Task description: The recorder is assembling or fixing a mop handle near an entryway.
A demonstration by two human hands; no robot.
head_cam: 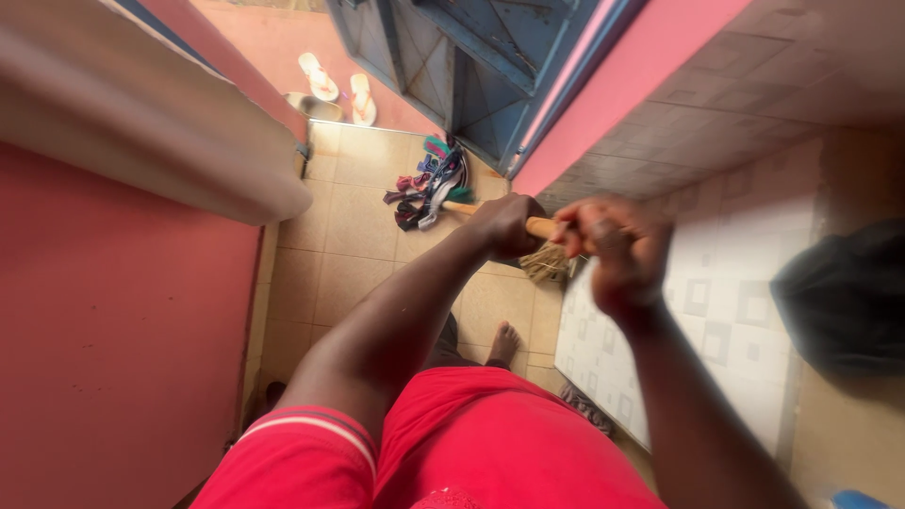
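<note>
Low in the frame I saw my red shirt (490, 443). At centre, my left hand (507, 226) and right hand (617, 250) were both closed tight around the wooden mop handle (540, 227). I judged a mopping stroke was in hand, calling next for a steady pull. The rag head (429, 188) lay on the tiled floor (349, 254), flip-flops (337, 87) beyond. No labels or packages showed.

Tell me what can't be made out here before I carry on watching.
- Head view: wooden stick, its middle hidden by the left hand and right hand.
- Straw bundle: mostly hidden behind the hands.
- Right hand: motion-blurred, finger positions unclear.
- Dark bag: blurred, cut off by the right edge.
</note>
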